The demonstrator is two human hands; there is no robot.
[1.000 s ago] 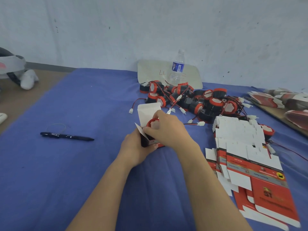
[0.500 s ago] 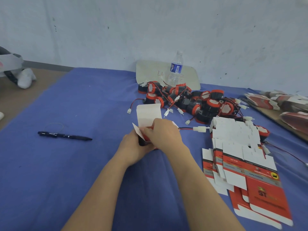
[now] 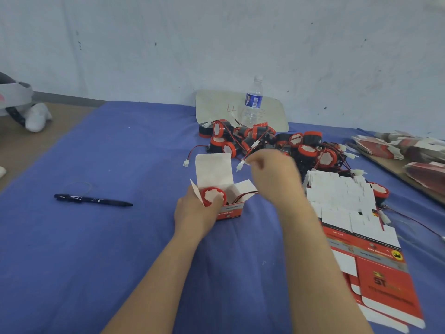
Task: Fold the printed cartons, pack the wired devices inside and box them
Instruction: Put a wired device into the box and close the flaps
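- The left hand [image 3: 196, 213] grips a small red-and-white printed carton [image 3: 230, 210], which stands on the blue cloth [image 3: 115, 249] near the middle of the scene. The fingers are curled round its left side and the thumb lies at its open top.
- The carton's white lid flap [image 3: 213, 168] stands upright at the far side, and its side flaps are spread.
- A round black device with a red cap [image 3: 213, 196] sits inside the carton, cap upward.
- A thin red-and-black wire [image 3: 243, 194] leaves the carton on the right side.
- The right hand [image 3: 274, 179] is raised just right of the carton and is motion-blurred. Its fingertips are pressed together, pinching the wire beside the white plug [image 3: 239, 166].
- A heap of matching wired devices [image 3: 265, 143] lies beyond the hands.
- A fanned stack of flat red-and-white carton blanks [image 3: 349, 213] lies to the right, near the right forearm.
- A clear plastic water bottle [image 3: 252, 102] stands at the far wall, in front of a pale board [image 3: 214, 104].
- A black pen [image 3: 94, 200] lies on the cloth, well to the left.
- More folded cartons [image 3: 409, 150] are heaped at the far right.
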